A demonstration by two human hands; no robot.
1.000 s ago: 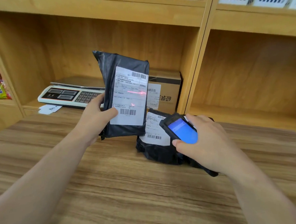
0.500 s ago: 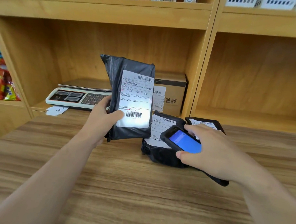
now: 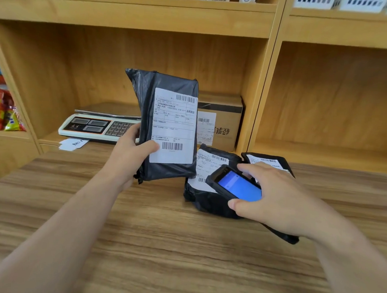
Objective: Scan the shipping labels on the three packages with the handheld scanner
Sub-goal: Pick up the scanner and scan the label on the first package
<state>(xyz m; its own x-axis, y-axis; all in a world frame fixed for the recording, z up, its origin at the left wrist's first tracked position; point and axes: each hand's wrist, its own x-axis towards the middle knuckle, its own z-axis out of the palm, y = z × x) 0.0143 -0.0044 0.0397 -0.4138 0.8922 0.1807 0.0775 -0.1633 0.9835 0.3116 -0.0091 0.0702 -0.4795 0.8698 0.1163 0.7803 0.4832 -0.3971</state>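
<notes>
Left hand point(image 3: 128, 151) clamped on black plastic mailer package point(image 3: 164, 126), upright, white shipping label point(image 3: 173, 126) facing camera for scanning. Right hand point(image 3: 273, 197) wrapped round black handheld scanner point(image 3: 235, 186), right of upright package, above two more black mailers point(image 3: 207, 200) flat on wooden tabletop point(image 3: 158, 247).

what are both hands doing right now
Left hand: closed on the upright black package.
Right hand: closed on the handheld scanner.

upright package point(image 3: 166, 126) standing on table point(image 3: 158, 247), left hand point(image 3: 127, 155) gripping its left edge | two packages point(image 3: 210, 193) point(image 3: 276, 163) lying to its right | scanner point(image 3: 235, 186) hovering over them in right hand point(image 3: 275, 200) | scale point(image 3: 97, 126) and box point(image 3: 221, 121) sitting behind on shelf point(image 3: 325, 153)
</notes>
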